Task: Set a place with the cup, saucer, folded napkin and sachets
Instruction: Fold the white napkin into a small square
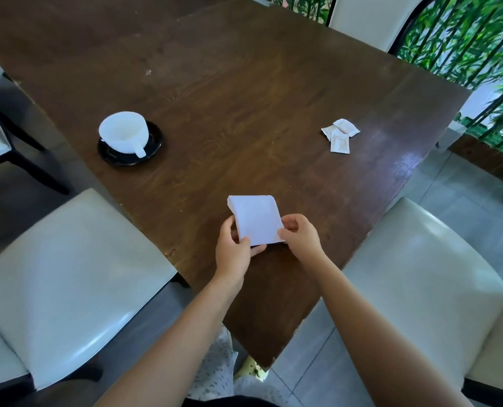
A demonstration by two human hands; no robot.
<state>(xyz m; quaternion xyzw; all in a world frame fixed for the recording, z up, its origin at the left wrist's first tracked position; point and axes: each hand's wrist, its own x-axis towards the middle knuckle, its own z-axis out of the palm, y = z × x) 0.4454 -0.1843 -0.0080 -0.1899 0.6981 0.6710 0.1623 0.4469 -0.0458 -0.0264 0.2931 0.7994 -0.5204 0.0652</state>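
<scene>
Folding white paper napkin (pixel 254 220) over dark wooden surface (pixel 244 113) | left hand (pixel 233 251), right hand (pixel 300 234) fingers pinching near corners | tip: align edges squarely, crease flat.

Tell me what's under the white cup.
The cup sits on a black saucer, whose rim shows around it. The saucer's middle is hidden by the cup, and the table beneath is covered too.

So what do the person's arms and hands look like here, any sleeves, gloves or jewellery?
Both forearms are bare all the way to the bottom edge of the picture, with no sleeves in view. The left hand and right hand wear no gloves; no rings, watch or bracelets are visible.
</scene>
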